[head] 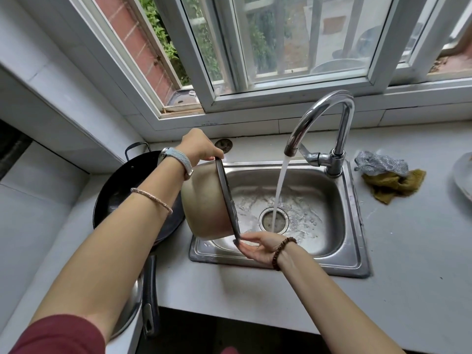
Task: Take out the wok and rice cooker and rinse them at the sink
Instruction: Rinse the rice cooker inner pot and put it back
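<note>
A person at a kitchen sink (357,251) is holding the rice cooker's inner pot (204,200) on its side above the left part of the basin, mouth turned toward the running faucet (327,116), apparently so that rinse water is draining straight down rather than pooling inside. The left hand (201,146) is gripping the upper rim, its fingers curled over the edge, while the right hand (258,247) is steadying the lower rim from beneath, thumb and fingers pinching the lip; held at opposite points like this, the pot is being kept from swinging. The stream of water (279,190) is falling just beside the pot, not into it, and is landing on the drain (274,219), which suggests the pot is being emptied or shaken off between rinses. The black wok (120,198) is sitting on the white desk (408,251) immediately left of the sink, partly behind the left forearm and the pot, within easy reach; whether it is wet cannot be told from here. A silver scouring cloth (380,163) and a mustard-coloured rag (393,185) are lying together on the desk to the right of the faucet, close to hand for wiping. Judging by the layout, the rice cooker pot is nearing the end of its rinse.
</note>
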Demonstrator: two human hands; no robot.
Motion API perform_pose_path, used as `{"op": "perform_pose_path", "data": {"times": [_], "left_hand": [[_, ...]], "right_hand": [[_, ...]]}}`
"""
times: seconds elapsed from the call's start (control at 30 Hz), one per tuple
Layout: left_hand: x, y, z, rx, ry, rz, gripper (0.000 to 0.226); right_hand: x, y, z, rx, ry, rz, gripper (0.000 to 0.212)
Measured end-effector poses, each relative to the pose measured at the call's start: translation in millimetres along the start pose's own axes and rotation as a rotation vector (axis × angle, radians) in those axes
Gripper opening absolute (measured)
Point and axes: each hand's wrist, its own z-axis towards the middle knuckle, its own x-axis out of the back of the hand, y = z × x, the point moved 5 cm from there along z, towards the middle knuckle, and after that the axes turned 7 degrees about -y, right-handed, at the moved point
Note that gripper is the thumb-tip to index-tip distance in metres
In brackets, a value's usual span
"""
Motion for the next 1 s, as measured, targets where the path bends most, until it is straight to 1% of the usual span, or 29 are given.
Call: {"op": "perform_pose_path", "data": {"times": [0.27, 0.47, 0.6, 0.77, 0.83, 0.9, 1.0], "left_hand": [[15.6, 11.7, -10.1, -0.020, 0.033, 0.054, 0.036], [29.0, 20.0, -27.1, -0.072, 0.060, 0.109, 0.026], [35.8, 24.0, -36.4, -0.097, 0.089, 0.142, 0.025], [40.1, 20.7, -42.5, -0.097, 0.101, 0.128, 0.024], [41.5, 16.6, -44.7, -0.096, 0.105, 0.119, 0.023], [43.9, 7.3, -45.7, -0.090, 0.129, 0.100, 0.023], [44.9, -14.7, -47.9, -0.098, 0.181, 0.081, 0.026]], "right_hand": [[-19.9, 10.5, 2.9, -0.052, -0.054, 0.040, 0.010], [-37.0, 19.6, 8.8, -0.070, -0.107, 0.063, 0.015], [-51.3, 26.4, 5.1, -0.104, -0.156, 0.096, 0.010], [-56.9, 31.5, -1.8, -0.101, -0.156, 0.088, 0.009], [-52.9, 30.7, -2.7, -0.086, -0.136, 0.063, 0.013], [-46.8, 26.2, -4.0, -0.028, -0.110, 0.037, 0.014], [-36.6, 15.7, -14.2, 0.125, -0.091, -0.044, 0.022]]}}
